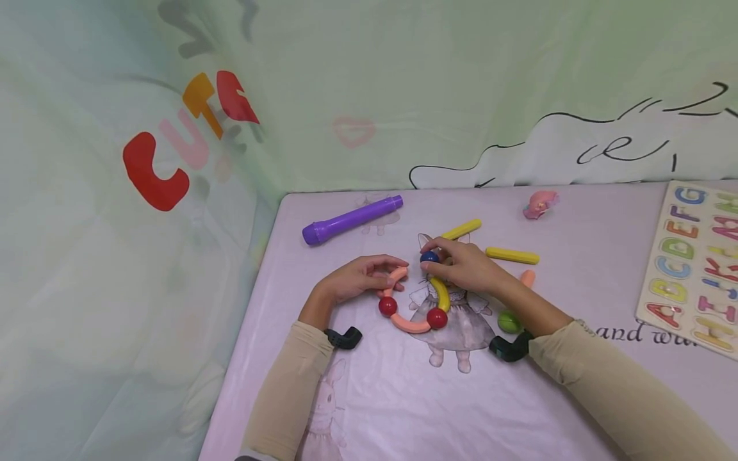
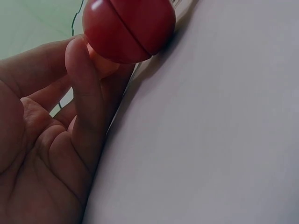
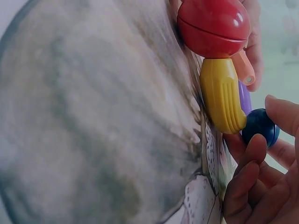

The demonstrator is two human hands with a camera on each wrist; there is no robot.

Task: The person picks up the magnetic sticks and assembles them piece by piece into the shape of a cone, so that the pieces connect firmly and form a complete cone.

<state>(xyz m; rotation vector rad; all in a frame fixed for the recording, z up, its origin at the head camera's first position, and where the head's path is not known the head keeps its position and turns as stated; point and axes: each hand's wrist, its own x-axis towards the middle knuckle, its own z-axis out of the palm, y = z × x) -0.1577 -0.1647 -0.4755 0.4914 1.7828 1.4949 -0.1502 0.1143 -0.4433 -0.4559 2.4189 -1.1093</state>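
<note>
A curved toy chain lies on the table, made of rods joined by balls. My left hand (image 1: pixel 359 280) pinches its upper pink curved rod (image 1: pixel 398 274), which runs into a red ball (image 1: pixel 387 307). From there a second pink curved rod (image 1: pixel 410 326) leads to another red ball (image 1: pixel 437 318), and a yellow curved rod (image 1: pixel 442 296) rises from that one. At the yellow rod's upper end, my right hand (image 1: pixel 464 264) grips a blue ball (image 1: pixel 429 257) between thumb and fingers. In the right wrist view the blue ball (image 3: pixel 260 128) touches the yellow rod's tip (image 3: pixel 233 122).
Two straight yellow rods (image 1: pixel 512 256) lie beyond the right hand. A green ball (image 1: pixel 510 321) and an orange-pink rod (image 1: pixel 527 278) sit by the right forearm. A purple toy microphone (image 1: pixel 352 220), a pink crumpled item (image 1: pixel 541 204) and an alphabet board (image 1: pixel 686 269) lie farther out.
</note>
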